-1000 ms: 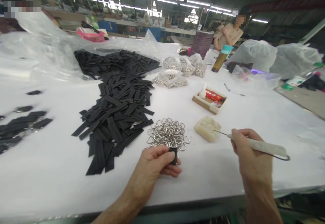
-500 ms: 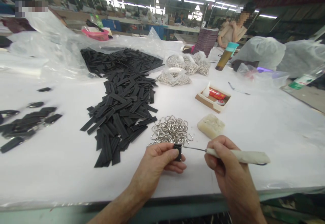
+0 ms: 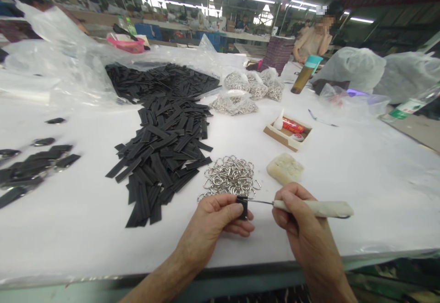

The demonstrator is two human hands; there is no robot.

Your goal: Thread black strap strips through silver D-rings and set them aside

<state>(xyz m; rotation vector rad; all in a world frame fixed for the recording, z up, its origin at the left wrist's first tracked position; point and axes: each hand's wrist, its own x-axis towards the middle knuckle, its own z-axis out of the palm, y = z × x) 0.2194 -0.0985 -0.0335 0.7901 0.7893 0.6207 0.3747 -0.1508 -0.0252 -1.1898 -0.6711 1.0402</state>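
Between the thumb and fingers of my left hand [image 3: 220, 216] is a small folded black strap [image 3: 243, 207], held above the table's front part. My right hand [image 3: 302, 220] grips an awl-like tool [image 3: 316, 208] by its pale wrapped handle. The tool's thin metal shaft points left, and its tip meets the upper edge of the strap; whether it goes through cannot be made out. Just behind my left hand lies a heap of silvery D-shaped rings [image 3: 232, 174]. Left of the rings spreads a large pile of flat black straps [image 3: 161, 151].
A yellowish wax-like block [image 3: 285, 168] and a small cardboard box [image 3: 288, 131] with a red tube lie behind my right hand. Bagged rings [image 3: 237, 101] and a teal-lidded bottle [image 3: 307, 74] stand farther back. Looped straps [image 3: 36, 165] lie at left. A person [image 3: 314, 41] is across the table.
My right hand has moved left with the awl-like tool, bringing its tip from beside the black strap onto its upper edge. My left hand keeps its hold.
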